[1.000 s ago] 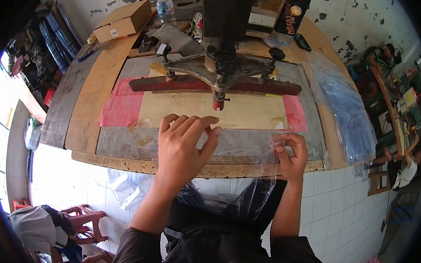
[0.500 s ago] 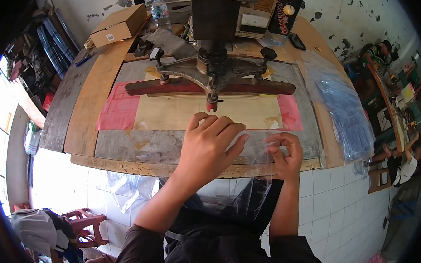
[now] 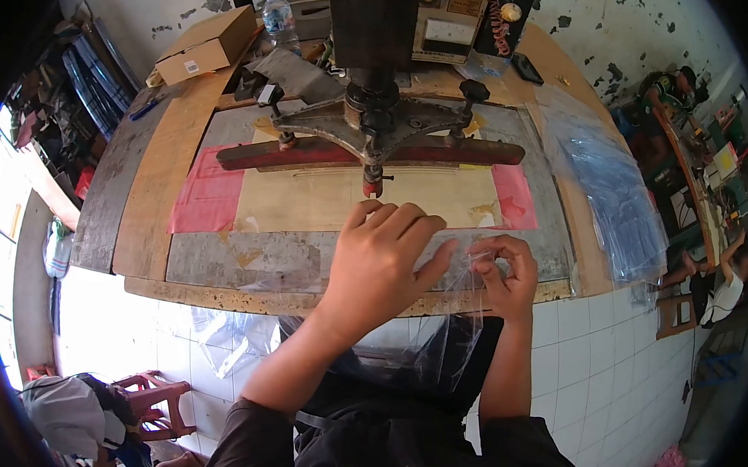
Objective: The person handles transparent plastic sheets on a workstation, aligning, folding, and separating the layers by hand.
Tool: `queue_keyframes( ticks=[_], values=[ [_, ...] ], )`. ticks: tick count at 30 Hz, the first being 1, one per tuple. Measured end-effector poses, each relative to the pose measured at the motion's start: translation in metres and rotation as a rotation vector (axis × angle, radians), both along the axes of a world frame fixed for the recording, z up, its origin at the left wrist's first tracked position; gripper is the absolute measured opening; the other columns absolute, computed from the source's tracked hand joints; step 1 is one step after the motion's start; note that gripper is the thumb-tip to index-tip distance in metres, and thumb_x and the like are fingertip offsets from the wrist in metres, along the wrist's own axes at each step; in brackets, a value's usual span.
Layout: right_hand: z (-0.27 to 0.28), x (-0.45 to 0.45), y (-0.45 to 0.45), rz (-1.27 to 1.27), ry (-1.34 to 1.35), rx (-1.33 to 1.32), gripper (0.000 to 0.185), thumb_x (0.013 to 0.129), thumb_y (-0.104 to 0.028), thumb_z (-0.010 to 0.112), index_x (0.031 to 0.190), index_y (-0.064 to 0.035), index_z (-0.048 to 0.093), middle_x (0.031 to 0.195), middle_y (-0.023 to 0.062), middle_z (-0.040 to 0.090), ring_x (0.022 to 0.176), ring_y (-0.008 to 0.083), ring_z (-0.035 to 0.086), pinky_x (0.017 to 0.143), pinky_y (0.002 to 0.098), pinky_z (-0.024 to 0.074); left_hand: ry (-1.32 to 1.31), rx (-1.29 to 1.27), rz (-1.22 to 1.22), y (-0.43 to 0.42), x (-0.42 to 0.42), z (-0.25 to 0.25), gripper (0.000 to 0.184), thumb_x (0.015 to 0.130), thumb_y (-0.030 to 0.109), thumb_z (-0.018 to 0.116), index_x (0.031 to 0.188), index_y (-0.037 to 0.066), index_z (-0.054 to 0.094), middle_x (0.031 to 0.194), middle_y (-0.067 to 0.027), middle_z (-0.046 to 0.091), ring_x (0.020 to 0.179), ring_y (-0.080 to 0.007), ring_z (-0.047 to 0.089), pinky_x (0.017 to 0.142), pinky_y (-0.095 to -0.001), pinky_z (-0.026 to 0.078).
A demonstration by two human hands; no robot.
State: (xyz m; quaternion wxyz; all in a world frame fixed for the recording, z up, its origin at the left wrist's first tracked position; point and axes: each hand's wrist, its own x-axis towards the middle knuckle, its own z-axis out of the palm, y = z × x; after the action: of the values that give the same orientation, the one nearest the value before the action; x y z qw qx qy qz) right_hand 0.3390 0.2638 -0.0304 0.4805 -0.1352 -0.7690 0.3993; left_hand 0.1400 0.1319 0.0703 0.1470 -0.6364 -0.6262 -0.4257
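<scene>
Left hand (image 3: 388,254), one: back upward, fingers bent, narrow gap between thumb and forefinger; palm hidden, so whether it grips anything cannot be told.
Right hand (image 3: 505,277), one: thumb and fingertips pinched on clear plastic (image 3: 452,348), which hangs from it over the near edge of the surface (image 3: 164,177) to the lap.
More clear film (image 3: 227,338), left: hanging below that edge; whether it joins the held piece cannot be told.
Machine (image 3: 376,119), dark metal: stands beyond the hands, with knobs on its arms and a long red bar (image 3: 302,155) across the front.
Yellow sheet (image 3: 364,202): flat below the bar, pink pieces (image 3: 207,196) at both ends, all lying on a grey plate (image 3: 295,259).
Plastic stack (image 3: 613,200), bluish: right side, well apart from the left hand.
Cardboard box (image 3: 208,46) and water bottle (image 3: 279,20): far left, near each other.
Phone (image 3: 527,69), black: far right.
Blue pen (image 3: 143,108): left side.
Red stool (image 3: 159,404): on the floor, lower left, beside another person (image 3: 66,414).
</scene>
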Motion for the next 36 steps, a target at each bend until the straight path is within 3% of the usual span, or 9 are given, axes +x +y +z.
queue_keyframes(
  ticks=[5,14,20,25,28,29,32,36],
  values=[
    [-0.001,0.000,0.000,-0.002,-0.006,-0.010,0.033,0.094,-0.012,0.079,0.120,-0.0031,0.062,0.102,0.0117,0.079,0.076,0.0135,0.069,0.069,0.0264,0.0517,0.062,0.003,-0.020,0.006,0.004,-0.002,0.009,0.085,0.015,0.079,0.091,0.011,0.073,0.089,-0.0012,0.069,0.079,-0.0221,0.067,0.083,-0.0368,0.049],
    [0.003,0.000,0.000,0.001,-0.020,0.013,0.033,0.095,-0.015,0.080,0.121,-0.0036,0.062,0.101,0.0116,0.079,0.076,0.0145,0.070,0.068,0.0266,0.0517,-0.003,-0.036,-0.008,0.009,0.006,-0.004,0.008,0.084,0.012,0.078,0.084,0.009,0.071,0.080,-0.0019,0.068,0.073,-0.0242,0.066,0.079,-0.0370,0.049],
    [0.005,0.000,-0.001,-0.024,-0.049,0.010,0.030,0.098,-0.016,0.076,0.120,-0.0027,0.062,0.100,0.0110,0.078,0.076,0.0139,0.070,0.068,0.0264,0.0524,-0.035,-0.072,0.032,0.006,0.006,-0.002,0.012,0.086,0.012,0.078,0.096,0.008,0.072,0.080,-0.0030,0.071,0.078,-0.0250,0.069,0.081,-0.0377,0.050],
    [0.012,-0.005,-0.004,-0.112,-0.001,-0.131,0.025,0.103,-0.015,0.070,0.120,-0.0002,0.061,0.096,0.0083,0.075,0.075,0.0108,0.067,0.069,0.0251,0.0525,-0.127,0.039,0.138,-0.028,-0.014,0.015,0.023,0.092,0.009,0.072,0.114,0.008,0.069,0.089,-0.0029,0.076,0.080,-0.0235,0.071,0.089,-0.0389,0.051],
    [0.015,-0.008,-0.004,-0.192,-0.025,-0.215,0.023,0.105,-0.015,0.067,0.121,0.0006,0.060,0.097,0.0083,0.075,0.074,0.0093,0.065,0.069,0.0245,0.0523,-0.069,0.099,0.260,-0.054,-0.058,0.002,0.009,0.096,0.004,0.066,0.102,0.007,0.073,0.098,-0.0034,0.079,0.085,-0.0218,0.071,0.090,-0.0376,0.050],
    [0.017,-0.009,-0.005,-0.240,-0.050,-0.203,0.022,0.105,-0.014,0.066,0.121,0.0002,0.060,0.096,0.0080,0.074,0.074,0.0092,0.064,0.069,0.0245,0.0521,-0.083,0.092,0.360,-0.062,-0.071,-0.002,0.013,0.100,0.005,0.061,0.096,0.008,0.073,0.097,-0.0032,0.078,0.086,-0.0213,0.071,0.090,-0.0374,0.050],
    [0.020,-0.011,-0.006,-0.316,-0.080,-0.199,0.020,0.106,-0.013,0.065,0.120,-0.0007,0.061,0.094,0.0067,0.071,0.074,0.0092,0.064,0.070,0.0246,0.0516,-0.363,0.040,0.453,-0.080,-0.109,-0.022,0.024,0.107,0.011,0.052,0.108,0.002,0.074,0.113,-0.0104,0.076,0.104,-0.0289,0.071,0.096,-0.0411,0.051],
    [0.018,-0.015,-0.004,-0.375,-0.102,-0.199,0.019,0.106,-0.015,0.064,0.120,-0.0015,0.062,0.090,0.0043,0.068,0.077,0.0100,0.064,0.071,0.0259,0.0514,-0.285,0.009,0.446,-0.094,-0.132,-0.064,0.028,0.108,0.014,0.052,0.119,-0.001,0.072,0.127,-0.0143,0.072,0.119,-0.0335,0.066,0.103,-0.0423,0.050]
  ],
)
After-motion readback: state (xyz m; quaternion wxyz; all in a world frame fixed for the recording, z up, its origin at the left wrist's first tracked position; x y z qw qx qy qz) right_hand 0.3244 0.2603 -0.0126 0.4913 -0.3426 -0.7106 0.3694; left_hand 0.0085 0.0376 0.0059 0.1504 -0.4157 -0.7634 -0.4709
